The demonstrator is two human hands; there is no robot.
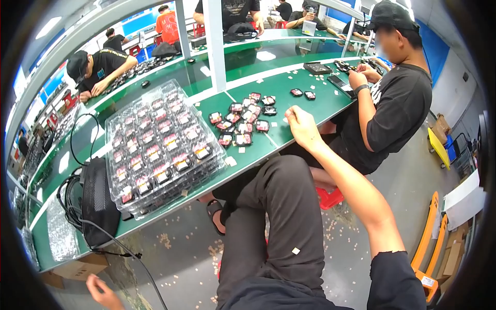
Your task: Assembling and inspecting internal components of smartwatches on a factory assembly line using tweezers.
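Observation:
My right hand (303,125) is over the green bench near its front edge, fingertips drawn together. Whatever they may pinch is too small to make out. Just left of it lies a loose heap of small black rounded-square devices (244,138) with red-and-white labels. Two more devices (310,95) lie farther back. My left hand (102,293) hangs low at the lower left, off the bench, its fingers loosely apart with nothing visible in them. A stack of clear plastic blister trays (178,194) stands left of the heap, the top one filled with rows of the same devices.
A black mesh bag (96,201) with cables sits left of the trays, beside bubble wrap (63,227). A grey post (215,46) rises behind the heap. A co-worker (398,98) sits close on the right. Paper bits litter the floor; an orange pallet jack (426,248) stands right.

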